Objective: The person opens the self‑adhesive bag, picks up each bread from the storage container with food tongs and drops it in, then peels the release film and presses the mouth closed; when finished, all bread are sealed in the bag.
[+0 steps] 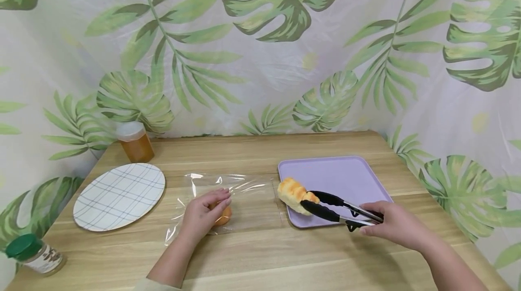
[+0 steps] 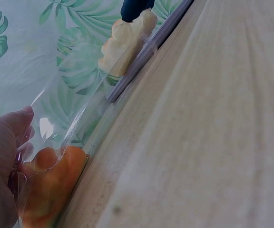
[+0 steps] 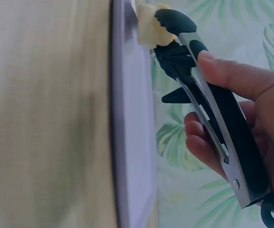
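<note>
My right hand [image 1: 396, 224] grips a pair of black-tipped metal tongs [image 1: 323, 212]. Between the tong tips is a pale golden bread roll [image 1: 291, 194], at the left edge of the lilac tray [image 1: 342, 173]. In the left wrist view the roll appears raised beside the tray's rim. My left hand [image 1: 202, 212] pinches the film of a clear plastic bag [image 1: 252, 200] lying on the table. An orange-brown bread piece [image 2: 56, 185] lies within the film, partly hidden under that hand in the head view. The right wrist view shows fingers and thumb around the tong handles [image 3: 237, 137].
To the left lies a white plate with a blue grid pattern [image 1: 120, 198]. Behind it stands a jar with amber contents [image 1: 137, 146]. A green-lidded shaker [image 1: 38, 255] is at the table's near left corner. A leaf-patterned curtain [image 1: 260, 69] hangs behind the wooden table [image 1: 252, 264].
</note>
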A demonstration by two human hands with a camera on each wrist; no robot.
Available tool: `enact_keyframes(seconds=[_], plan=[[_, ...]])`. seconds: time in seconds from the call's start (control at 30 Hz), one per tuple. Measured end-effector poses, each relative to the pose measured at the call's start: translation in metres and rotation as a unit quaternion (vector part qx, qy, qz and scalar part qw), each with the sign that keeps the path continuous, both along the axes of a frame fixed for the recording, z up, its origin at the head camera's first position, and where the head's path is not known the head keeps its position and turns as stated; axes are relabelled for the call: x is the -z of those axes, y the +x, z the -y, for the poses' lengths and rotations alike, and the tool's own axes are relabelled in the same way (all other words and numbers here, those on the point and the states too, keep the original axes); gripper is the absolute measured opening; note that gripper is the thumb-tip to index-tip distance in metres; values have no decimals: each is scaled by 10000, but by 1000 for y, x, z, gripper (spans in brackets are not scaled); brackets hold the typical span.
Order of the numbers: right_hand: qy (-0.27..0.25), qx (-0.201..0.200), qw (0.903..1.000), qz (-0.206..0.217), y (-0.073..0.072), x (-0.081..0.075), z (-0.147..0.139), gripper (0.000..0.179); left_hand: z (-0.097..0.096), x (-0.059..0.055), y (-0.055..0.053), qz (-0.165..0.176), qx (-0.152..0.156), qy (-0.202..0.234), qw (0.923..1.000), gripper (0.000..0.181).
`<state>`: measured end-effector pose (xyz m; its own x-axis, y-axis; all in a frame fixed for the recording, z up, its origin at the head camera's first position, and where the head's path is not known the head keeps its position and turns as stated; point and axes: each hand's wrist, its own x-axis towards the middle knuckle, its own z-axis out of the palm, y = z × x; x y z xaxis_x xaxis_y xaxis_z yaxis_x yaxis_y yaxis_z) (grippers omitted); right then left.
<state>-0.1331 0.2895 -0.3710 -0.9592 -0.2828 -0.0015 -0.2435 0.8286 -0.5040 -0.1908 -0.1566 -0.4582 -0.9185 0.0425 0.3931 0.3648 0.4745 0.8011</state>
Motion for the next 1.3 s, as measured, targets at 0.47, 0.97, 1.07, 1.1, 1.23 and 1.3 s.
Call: enact_keyframes(seconds=[0.47,0.97,1.07,1.1,1.23,1.3], plan=[[711,-447,9952,507,-18,-48,17,67,1,0,1,-43,59,157,9998,16],[961,-300,9937,493,-24,-63,10,68,3,-1,3,-285,46,380,9989,14],[1091,-430,9925,338,-30,-58,14,65,4,-1,3,-380,85,427,9983,14],[1109,-447,9923,327,-32,-56,16,64,4,-1,3,-400,98,438,9982,14],[853,-573,9939,403,-43,-43,24,62,5,0,3,-440,180,489,9977,14],[639,-588,9952,444,-49,-36,29,61,5,0,4,-447,203,517,9975,14]])
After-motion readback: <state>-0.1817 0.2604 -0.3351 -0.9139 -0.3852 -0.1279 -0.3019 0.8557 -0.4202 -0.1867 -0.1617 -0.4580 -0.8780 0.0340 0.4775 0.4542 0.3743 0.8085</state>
